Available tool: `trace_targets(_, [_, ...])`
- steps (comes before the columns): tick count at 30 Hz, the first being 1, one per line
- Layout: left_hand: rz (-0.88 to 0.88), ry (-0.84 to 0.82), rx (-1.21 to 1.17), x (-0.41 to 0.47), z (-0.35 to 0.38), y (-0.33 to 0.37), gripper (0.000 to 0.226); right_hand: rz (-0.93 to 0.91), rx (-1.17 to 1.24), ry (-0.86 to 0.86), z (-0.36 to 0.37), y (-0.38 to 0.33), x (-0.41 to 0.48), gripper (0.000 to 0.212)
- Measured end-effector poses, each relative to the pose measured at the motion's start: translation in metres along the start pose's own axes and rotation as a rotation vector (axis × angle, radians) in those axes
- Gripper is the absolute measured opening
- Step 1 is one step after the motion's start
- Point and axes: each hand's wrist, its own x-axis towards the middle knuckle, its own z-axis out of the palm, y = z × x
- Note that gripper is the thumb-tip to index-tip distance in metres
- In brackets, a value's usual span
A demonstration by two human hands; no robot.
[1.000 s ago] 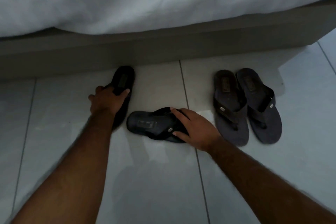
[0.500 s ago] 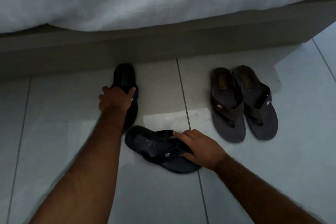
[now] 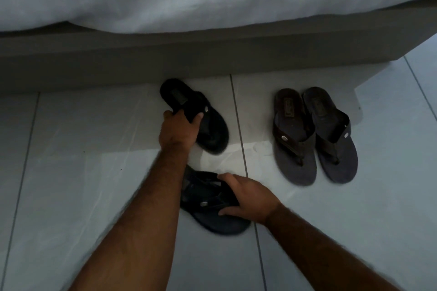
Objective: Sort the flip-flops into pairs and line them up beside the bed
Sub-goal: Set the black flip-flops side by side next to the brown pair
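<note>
From my head view I count four flip-flops on the tiled floor (image 3: 71, 172) – labels on the footbeds are too dim to read. My left hand (image 3: 177, 130) is closed around the black flip-flop (image 3: 203, 123) near the bed (image 3: 165, 59). My right hand (image 3: 249, 197) clasps its black mate (image 3: 212, 210) – closer to me. The grey-brown pair (image 3: 314, 134) sits touching, side by side, well to the right

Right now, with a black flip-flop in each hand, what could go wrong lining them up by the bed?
1. The left hand holds its black flip-flop angled, so it may land crooked.
2. The right hand has the other black flip-flop lying crosswise; it needs turning.
3. The brown pair sits close and could get bumped.
</note>
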Motion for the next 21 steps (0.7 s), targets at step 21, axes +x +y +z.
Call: trace_targets(21, [0.066,0.211,0.093,-0.055,0.048,-0.064,0.068,0.001,-0.37,0.166,-0.087,-0.019,0.117,0.062])
